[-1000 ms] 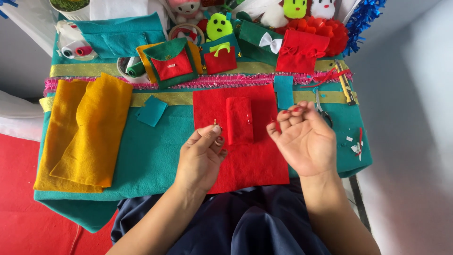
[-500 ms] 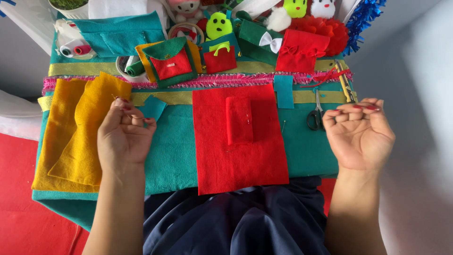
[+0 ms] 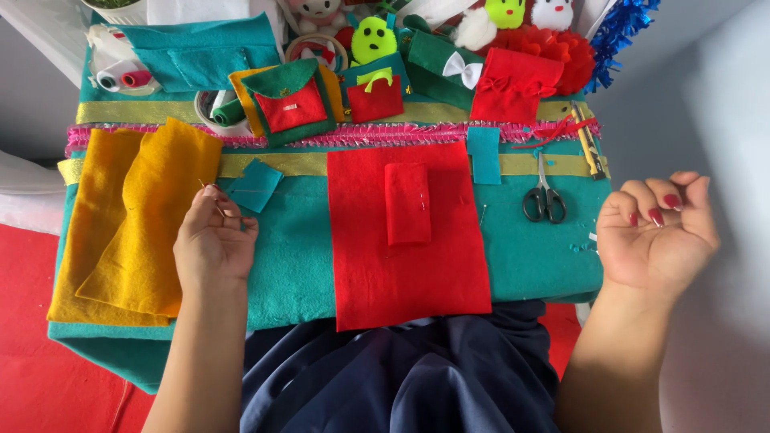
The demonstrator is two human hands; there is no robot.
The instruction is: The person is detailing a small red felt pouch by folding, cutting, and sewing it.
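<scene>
A thin needle [image 3: 218, 207] sits pinched in the grip of the left hand [image 3: 210, 244], right over the edge of the yellow felt [image 3: 136, 216] on the teal counter [image 3: 289, 256]. The big red felt [image 3: 405, 240] lies in the middle. The right hand [image 3: 654, 232] hangs off the counter's right side, fingers curled loosely and holding nothing, near the black scissors [image 3: 544, 200].

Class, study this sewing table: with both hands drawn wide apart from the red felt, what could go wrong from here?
1. The left hand seems to pinch a thin needle near the mustard-yellow felt sheets; it might prick skin or snag the felt.
2. The small red felt patch lies unheld on the large red felt square; it may shift.
3. The black-handled scissors lie near the right hand, which could knock them.
</scene>
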